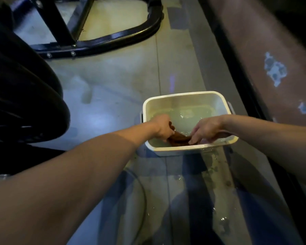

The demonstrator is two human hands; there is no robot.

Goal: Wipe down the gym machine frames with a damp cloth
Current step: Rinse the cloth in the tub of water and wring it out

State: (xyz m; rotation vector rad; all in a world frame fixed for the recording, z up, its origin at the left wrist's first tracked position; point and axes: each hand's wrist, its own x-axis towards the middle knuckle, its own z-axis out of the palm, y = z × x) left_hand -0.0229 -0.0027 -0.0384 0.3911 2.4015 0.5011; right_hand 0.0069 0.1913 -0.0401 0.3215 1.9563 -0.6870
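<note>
Wet floor [193, 200] in the lower frame, splashes glinting. Just above it, at centre right, both arms reach into the white tub [184, 148]: left hand [163, 128] curled tight on one end of the brown cloth [179, 137], right hand [206, 130] pinching the other (the cloth hangs twisted over the water). Upper left, the black machine frame [113, 39] stands well apart.

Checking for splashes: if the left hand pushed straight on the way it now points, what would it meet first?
Probably the right hand: the left hand points along the brown cloth both hands grip, low in the white tub. Depth is unclear.
</note>
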